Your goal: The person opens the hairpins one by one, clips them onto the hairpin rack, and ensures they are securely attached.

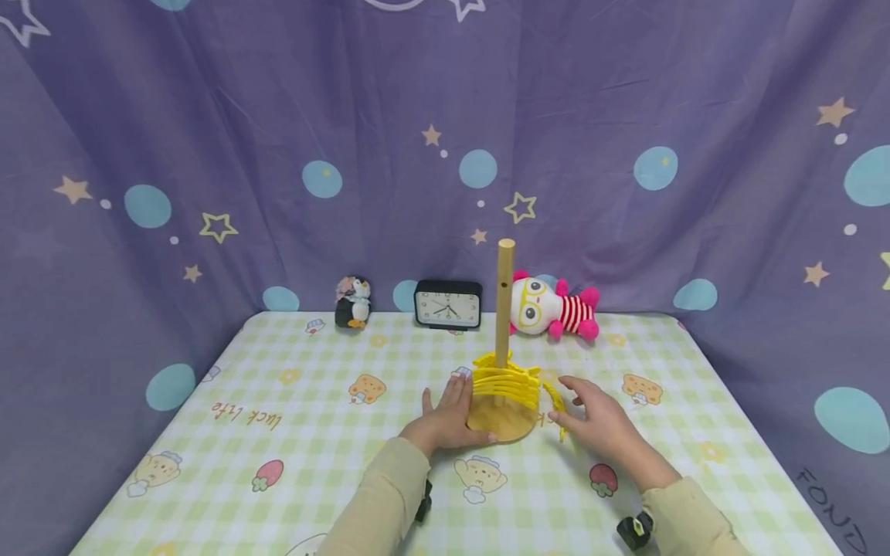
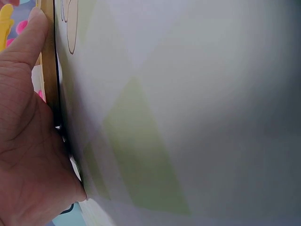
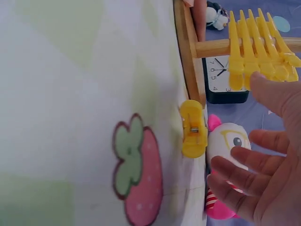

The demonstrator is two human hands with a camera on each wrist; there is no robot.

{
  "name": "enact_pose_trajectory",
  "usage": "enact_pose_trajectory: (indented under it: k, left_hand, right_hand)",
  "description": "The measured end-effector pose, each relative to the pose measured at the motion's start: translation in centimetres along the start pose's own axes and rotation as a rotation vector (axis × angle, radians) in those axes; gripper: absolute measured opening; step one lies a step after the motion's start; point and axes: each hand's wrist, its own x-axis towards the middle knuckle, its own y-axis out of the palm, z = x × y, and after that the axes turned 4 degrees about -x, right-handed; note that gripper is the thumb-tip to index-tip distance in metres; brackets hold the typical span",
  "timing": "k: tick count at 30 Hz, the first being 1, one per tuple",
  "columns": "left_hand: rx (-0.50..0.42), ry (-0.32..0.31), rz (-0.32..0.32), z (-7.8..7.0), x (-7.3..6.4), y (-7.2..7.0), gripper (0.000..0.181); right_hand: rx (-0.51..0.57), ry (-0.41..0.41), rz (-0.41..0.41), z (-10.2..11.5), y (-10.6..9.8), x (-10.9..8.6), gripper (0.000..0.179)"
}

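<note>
A wooden stand with a round base point(image 1: 511, 428) and an upright pole point(image 1: 504, 301) stands mid-table. Several yellow plastic clips point(image 3: 254, 56) are stacked one above another around the lower pole. At the base's left side, my left hand point(image 1: 446, 421) rests with straight fingers, its thumb point(image 2: 28, 44) along the front rim. To the right of the base is a single yellow clip point(image 3: 193, 129) with a small metal spring showing. My right hand point(image 1: 601, 421) is beside this clip, thumb and fingers spread apart. In the right wrist view nothing sits in its grasp.
Along the back stand a small penguin toy point(image 1: 353, 303) and a black desk clock point(image 1: 448, 305). A pink-and-white plush doll point(image 1: 556, 306) lies behind the pole, to the right. A checked cloth point(image 1: 334, 455) covers the table, and a purple curtain point(image 1: 389, 93) hangs behind it.
</note>
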Motion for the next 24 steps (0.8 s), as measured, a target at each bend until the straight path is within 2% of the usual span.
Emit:
enact_pose_trajectory:
  k: [4, 10, 17, 24]
  left_hand:
    - [0.012, 0.001, -0.003, 0.2, 0.3, 0.2, 0.120]
    - [0.024, 0.001, -0.014, 0.8, 0.9, 0.7, 0.122]
    - [0.024, -0.007, -0.001, 0.7, 0.9, 0.5, 0.123]
    - [0.023, 0.002, -0.013, 0.8, 0.8, 0.6, 0.123]
  right_hand:
    - [-0.046, 0.059, 0.036, -0.2, 0.3, 0.0, 0.070]
    - [-0.109, 0.105, 0.072, -0.4, 0.8, -0.1, 0.070]
    - [-0.161, 0.128, 0.120, -0.3, 1.2, -0.2, 0.063]
    - [-0.220, 0.148, 0.123, -0.1, 1.7, -0.2, 0.061]
